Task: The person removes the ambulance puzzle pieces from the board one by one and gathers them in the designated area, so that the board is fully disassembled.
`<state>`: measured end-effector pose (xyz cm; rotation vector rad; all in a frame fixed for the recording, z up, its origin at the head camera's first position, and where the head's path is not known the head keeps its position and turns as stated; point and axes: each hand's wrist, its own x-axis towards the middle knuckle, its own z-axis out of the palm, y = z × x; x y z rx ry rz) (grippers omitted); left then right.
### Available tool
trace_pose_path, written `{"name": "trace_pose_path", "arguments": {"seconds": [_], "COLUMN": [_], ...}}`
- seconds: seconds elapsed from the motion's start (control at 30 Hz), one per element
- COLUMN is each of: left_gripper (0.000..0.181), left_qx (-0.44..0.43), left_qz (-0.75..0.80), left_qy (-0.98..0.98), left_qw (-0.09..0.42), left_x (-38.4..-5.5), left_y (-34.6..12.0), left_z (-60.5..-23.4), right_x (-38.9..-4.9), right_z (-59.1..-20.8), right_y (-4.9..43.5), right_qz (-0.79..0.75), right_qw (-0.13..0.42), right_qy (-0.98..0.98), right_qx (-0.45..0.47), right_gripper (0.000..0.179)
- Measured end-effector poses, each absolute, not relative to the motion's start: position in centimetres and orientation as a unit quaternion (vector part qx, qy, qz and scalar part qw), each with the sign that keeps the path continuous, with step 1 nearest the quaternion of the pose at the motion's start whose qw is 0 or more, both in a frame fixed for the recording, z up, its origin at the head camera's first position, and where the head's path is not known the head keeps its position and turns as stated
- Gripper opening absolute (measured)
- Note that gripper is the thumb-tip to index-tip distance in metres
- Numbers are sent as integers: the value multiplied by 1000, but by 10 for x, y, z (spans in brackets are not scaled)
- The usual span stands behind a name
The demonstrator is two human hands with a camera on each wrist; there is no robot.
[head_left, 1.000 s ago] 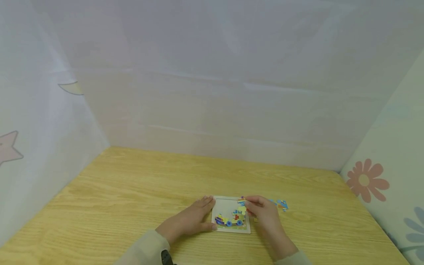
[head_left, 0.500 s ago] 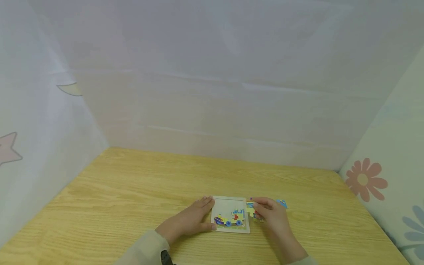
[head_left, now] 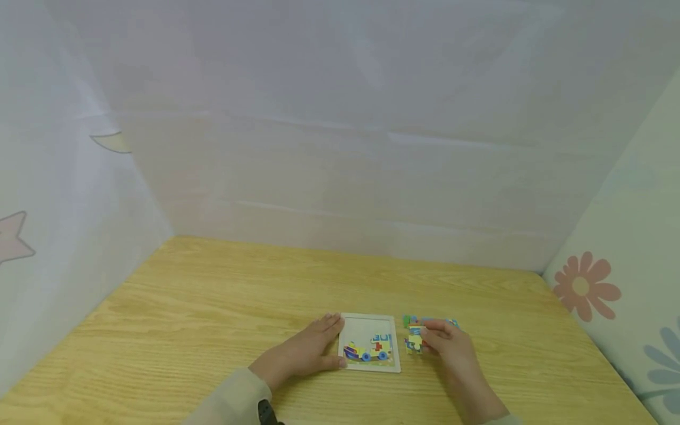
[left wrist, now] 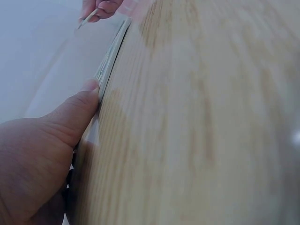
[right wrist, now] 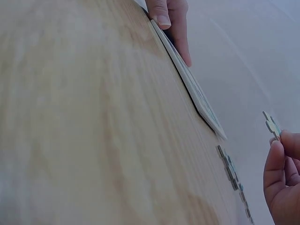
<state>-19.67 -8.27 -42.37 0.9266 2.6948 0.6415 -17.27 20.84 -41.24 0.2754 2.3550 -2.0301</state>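
Yellow wood-grain tabletop (head_left: 255, 289), bit of puzzling going on

Creased, pale fabric-looking walls (head_left: 329, 165) all round, so I'll go by the tray: a flat, square jigsaw tray with a pale raised frame (head_left: 358, 330), lying on the table. Left hand (head_left: 305, 354) is along the tray's left side, fingers straight at the far corner, thumb spread to the near one, probably so it won't slide. Right hand (head_left: 448, 348), just right of the tray, has thumb and fingers clamped on a thin, flat, multicoloured jigsaw piece (right wrist: 272, 125), pinched from one side off the table, I guess so the print isn't covered. Thin loose jigsaw pieces (right wrist: 229, 171) lie right of the tray, likely for easy reach.

Looks-wise, a printed yellow vehicle with blue wheels and a red cross (head_left: 375, 355) fills the tray's near part; most of the far part's bare backing.
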Motion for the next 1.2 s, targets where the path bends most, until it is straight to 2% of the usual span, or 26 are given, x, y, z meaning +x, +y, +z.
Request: {"name": "trace_pose_path", "arguments": {"seconds": [0.63, 0.97, 1.2], "left_gripper": [83, 84, 85], "left_qx": [314, 314, 309], "left_qz": [220, 222, 221], "left_qy": [916, 916, 917], "left_qw": [116, 116, 121], "left_x": [-197, -198, -198], "left_y": [-83, -82, -82], "left_z": [-423, -425, -426], "right_x": [-172, -173, -179], "right_z": [-415, -422, -426], "right_y": [236, 245, 245], "right_qz": [-613, -610, -560], "right_qw": [12, 29, 14], "right_qy": [783, 782, 820], "right_qx": [105, 130, 119], "right_gripper": [32, 30, 24]}}
